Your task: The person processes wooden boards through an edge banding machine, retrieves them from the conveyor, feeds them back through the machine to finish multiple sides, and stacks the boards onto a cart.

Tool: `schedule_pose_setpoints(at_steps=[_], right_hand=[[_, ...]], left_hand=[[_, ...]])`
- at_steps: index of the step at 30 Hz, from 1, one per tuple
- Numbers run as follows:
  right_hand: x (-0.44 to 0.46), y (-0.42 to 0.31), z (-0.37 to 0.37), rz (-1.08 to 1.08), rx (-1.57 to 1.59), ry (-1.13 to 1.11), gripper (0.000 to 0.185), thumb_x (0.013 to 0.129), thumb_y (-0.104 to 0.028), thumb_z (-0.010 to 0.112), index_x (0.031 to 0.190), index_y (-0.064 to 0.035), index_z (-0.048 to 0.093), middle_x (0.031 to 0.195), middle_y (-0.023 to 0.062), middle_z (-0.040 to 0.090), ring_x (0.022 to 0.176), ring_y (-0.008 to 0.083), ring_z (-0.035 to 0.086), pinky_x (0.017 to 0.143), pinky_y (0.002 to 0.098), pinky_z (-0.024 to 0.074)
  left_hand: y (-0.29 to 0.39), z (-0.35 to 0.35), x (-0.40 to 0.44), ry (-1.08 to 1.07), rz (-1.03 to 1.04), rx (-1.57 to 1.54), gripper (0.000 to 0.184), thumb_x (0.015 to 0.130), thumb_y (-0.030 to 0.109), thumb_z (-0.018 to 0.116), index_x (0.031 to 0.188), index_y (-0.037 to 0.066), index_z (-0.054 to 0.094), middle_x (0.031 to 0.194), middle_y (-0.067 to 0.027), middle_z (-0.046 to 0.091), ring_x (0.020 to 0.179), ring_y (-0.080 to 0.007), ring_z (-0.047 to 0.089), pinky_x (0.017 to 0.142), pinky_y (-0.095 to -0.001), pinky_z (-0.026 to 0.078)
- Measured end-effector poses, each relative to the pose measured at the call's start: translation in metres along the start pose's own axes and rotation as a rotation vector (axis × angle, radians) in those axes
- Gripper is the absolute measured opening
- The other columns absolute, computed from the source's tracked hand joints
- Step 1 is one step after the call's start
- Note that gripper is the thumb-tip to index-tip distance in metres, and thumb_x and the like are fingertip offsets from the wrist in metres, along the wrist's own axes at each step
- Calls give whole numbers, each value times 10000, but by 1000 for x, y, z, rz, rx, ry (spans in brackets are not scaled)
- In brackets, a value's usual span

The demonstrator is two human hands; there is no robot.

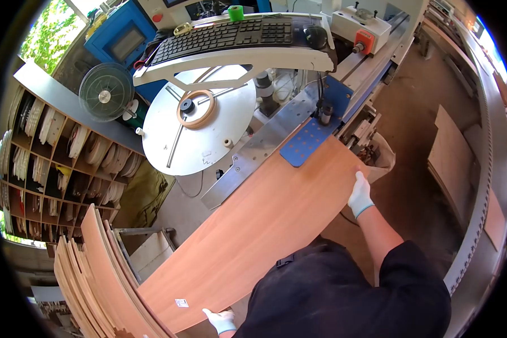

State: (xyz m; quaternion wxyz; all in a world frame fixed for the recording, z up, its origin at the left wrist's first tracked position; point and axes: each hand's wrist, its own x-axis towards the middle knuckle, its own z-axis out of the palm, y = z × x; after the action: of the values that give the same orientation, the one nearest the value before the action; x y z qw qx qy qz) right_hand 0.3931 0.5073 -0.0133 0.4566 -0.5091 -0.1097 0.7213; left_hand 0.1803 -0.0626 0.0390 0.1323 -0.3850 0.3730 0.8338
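Note:
A long wood-grain panel (236, 225) lies flat and slanting in front of me, a small white label (181, 303) near its lower end. My left hand (222, 321), in a white glove, grips the edge at that end, thumb on top and some fingers hidden. At the panel's far right corner, my gloved right hand (360, 194) holds the edge, its fingers partly out of sight. The panel's upper end runs beneath a blue perforated plate (305, 143) on the machine, alongside a metal guide (253, 160).
A round metal disc (160, 132) carries a coil of edge banding (209, 115). Above it, a keyboard (225, 40) and mouse (315, 37) rest on a shelf. Several boards (104, 265) stand at lower left, near a rack of rolls (45, 169). A red button box (363, 41) sits upper right.

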Motion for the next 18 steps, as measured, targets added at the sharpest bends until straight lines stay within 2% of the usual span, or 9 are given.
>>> schedule_pose_setpoints(at_steps=[3,4,8,10,12,13,14,16,18], right_hand=[[41,-21,-17,13,-10,-29,462,1005,-323,517,1389,-71,470,1409,116,510,1258,295,518,1051,448,437],[48,-27,-15,4,14,-35,443,988,-281,555,1369,-66,488,1366,109,543,1211,280,555,1020,441,465],[72,-55,-11,-44,16,-59,454,1001,-317,522,1348,-25,511,1382,127,547,1251,278,529,1052,411,436],[85,-72,-9,-53,-31,-66,441,1007,-305,502,1330,-6,529,1378,140,553,1253,286,528,1057,405,432],[90,-86,-6,-204,-64,-115,432,1005,-289,497,1327,-5,544,1365,134,567,1252,283,529,1074,399,415],[109,-97,-21,-250,-122,-114,484,1025,-337,425,1364,-1,506,1400,118,538,1289,284,495,1105,408,376],[131,-101,-31,-289,-180,-123,539,1045,-384,354,1401,4,469,1434,102,510,1325,285,460,1136,417,336],[113,-112,-17,-149,-17,-158,579,1047,-407,278,1433,-5,433,1454,109,488,1344,299,436,1149,430,315],[93,-105,-8,-123,-66,-188,593,1043,-407,245,1471,-19,380,1497,117,437,1362,314,413,1154,435,312]], left_hand=[[-13,0,-5,-35,-172,-115,624,993,625,327,1397,176,484,1399,-42,534,1270,-276,506,1002,-497,466],[-20,1,-6,-29,-165,-126,624,993,625,327,1397,176,484,1399,-42,534,1270,-276,506,1002,-497,466],[-49,20,-17,56,-160,-22,614,1002,605,322,1407,168,471,1418,-55,517,1290,-280,489,1040,-510,425],[-62,25,-29,-25,-213,13,630,999,603,339,1424,148,436,1451,-71,479,1307,-315,467,1051,-501,414],[-70,5,-18,-24,-256,242,653,995,599,364,1438,121,396,1476,-88,441,1304,-360,457,1058,-490,409],[-68,-9,-14,-164,-370,211,676,992,594,383,1457,104,355,1488,-98,416,1290,-391,456,1066,-489,403],[-73,3,-24,-94,-289,259,653,1005,573,371,1460,104,360,1467,-122,435,1287,-362,465,1065,-495,408],[-63,18,-26,-13,-56,91,622,1025,533,349,1463,92,366,1452,-144,448,1294,-346,469,1075,-489,404],[-34,-5,9,33,186,-3,548,1045,434,374,1443,59,392,1422,-152,472,1276,-306,490,1062,-460,418]])
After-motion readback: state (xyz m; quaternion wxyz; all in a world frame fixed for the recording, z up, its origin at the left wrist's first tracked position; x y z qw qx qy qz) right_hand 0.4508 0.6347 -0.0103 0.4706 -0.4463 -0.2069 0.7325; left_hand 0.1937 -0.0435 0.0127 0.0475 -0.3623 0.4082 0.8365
